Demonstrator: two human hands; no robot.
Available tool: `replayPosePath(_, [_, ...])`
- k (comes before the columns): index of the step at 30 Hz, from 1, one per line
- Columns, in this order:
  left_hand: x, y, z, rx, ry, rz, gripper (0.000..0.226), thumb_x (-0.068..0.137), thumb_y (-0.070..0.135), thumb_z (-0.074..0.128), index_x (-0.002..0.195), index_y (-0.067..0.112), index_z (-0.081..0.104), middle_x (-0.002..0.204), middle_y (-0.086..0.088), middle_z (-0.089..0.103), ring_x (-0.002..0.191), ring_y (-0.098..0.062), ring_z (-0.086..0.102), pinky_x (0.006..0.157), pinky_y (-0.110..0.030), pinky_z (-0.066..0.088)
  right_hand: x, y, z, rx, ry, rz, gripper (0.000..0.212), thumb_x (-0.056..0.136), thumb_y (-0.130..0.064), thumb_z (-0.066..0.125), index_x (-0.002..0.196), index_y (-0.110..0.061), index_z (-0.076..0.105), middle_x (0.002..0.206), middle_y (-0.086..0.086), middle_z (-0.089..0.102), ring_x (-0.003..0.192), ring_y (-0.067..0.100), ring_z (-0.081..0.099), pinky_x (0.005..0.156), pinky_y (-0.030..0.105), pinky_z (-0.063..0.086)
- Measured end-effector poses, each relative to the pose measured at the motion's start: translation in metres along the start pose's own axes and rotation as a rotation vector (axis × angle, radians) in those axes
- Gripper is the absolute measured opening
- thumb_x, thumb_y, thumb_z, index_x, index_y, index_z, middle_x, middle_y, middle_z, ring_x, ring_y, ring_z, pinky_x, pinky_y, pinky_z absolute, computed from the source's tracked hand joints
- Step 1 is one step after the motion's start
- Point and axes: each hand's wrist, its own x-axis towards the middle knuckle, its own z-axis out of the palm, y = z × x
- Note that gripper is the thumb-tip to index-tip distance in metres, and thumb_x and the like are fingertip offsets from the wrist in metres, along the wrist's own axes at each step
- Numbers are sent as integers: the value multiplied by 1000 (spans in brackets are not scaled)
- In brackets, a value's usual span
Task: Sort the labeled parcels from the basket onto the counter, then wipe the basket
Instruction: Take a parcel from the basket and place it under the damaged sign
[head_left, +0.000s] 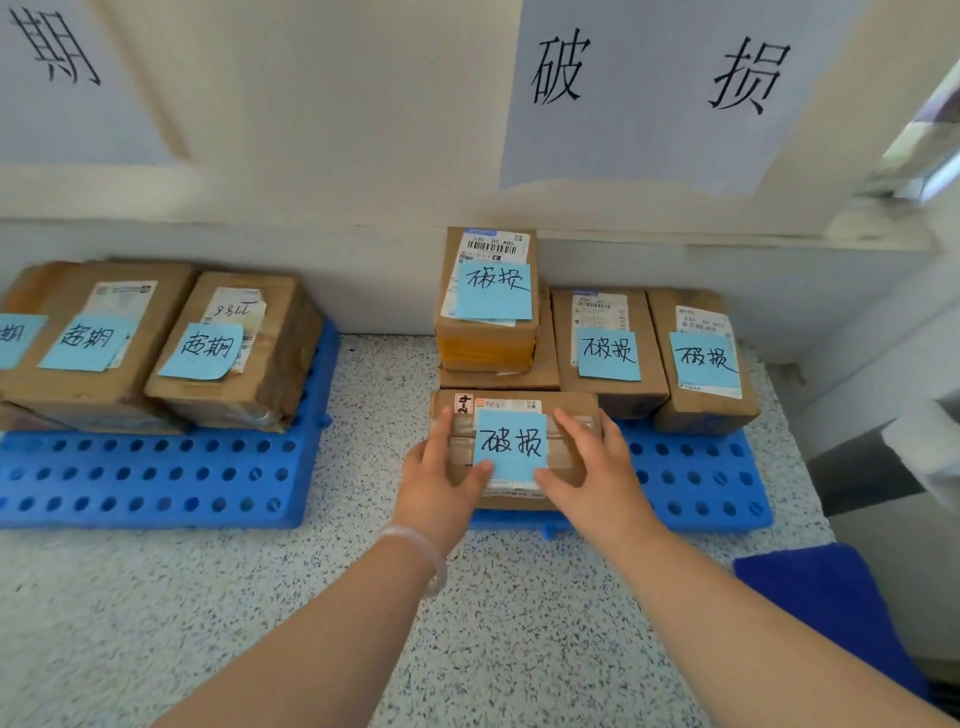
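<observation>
Parcel (514, 447) between left hand (441, 483), right hand (592, 467) grip, touching.

A speckled grey-white stone counter (156, 623) stretches beneath and around the hands. Beyond them rises a cream wall (337, 104) carrying two white paper signs with black handwritten characters, one (649, 93) above the hands, one (67, 78) up left. Soft, even light.

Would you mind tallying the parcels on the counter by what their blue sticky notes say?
破损 notes: 4, namely the stacked parcel, two parcels to its right, and the parcel under both hands.
超期 notes fully readable: 2.
Note cut off at the left edge: 1.
Total: 7
</observation>
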Motion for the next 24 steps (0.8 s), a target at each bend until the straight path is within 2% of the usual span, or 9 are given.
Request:
replayPosePath(9, [3,-2,-1,6,2,-1,75,94,36,64,151,52,18,145,3,34,118,-16,48,94,-34,51,5,1,0,-11,-14,7,76,86,-43,69,147,-53,25,162,-13,-8,150,20,6,120,44,22])
replayPosePath(12, [3,-3,-3,55,-3,10,76,93,42,64,151,53,16,150,5,29,126,-19,45,103,-44,49,2,-3,-4,-29,-5,13,75,86,-47,69,147,-52,26,161,-17,-11,150,20,5,118,45,24])
replayPosePath(15, [1,-2,-7,169,11,44,80,90,51,63,151,55,11,157,7,24,138,-24,35,110,-53,41,-7,-4,-6,-63,32,8,77,84,-52,68,148,-51,25,161,-17,-10,150,19,4,119,47,24])
replayPosePath(18, [-8,2,-14,299,-4,59,86,89,56,62,151,56,3,164,10,7,150,-26,15,118,-58,27,-21,-5,-8,-150,63,-15,85,81,-60,67,150,-53,17,162,-15,-11,151,19,1,120,50,21])
replayPosePath(21, [-25,8,-21,499,10,146,89,89,62,58,153,52,-4,166,8,-2,152,-25,2,123,-51,11,-41,-6,-8,-230,89,-37,92,79,-65,65,152,-51,11,163,-12,-13,151,20,-2,120,51,19])
replayPosePath(24, [-42,12,-27,715,38,290,92,88,69,52,152,49,-11,166,4,-4,153,-25,-1,123,-46,3,-68,-8,-4,-328,100,-68,98,79,-68,64,153,-48,3,162,-12,-17,150,20,-4,122,46,13])
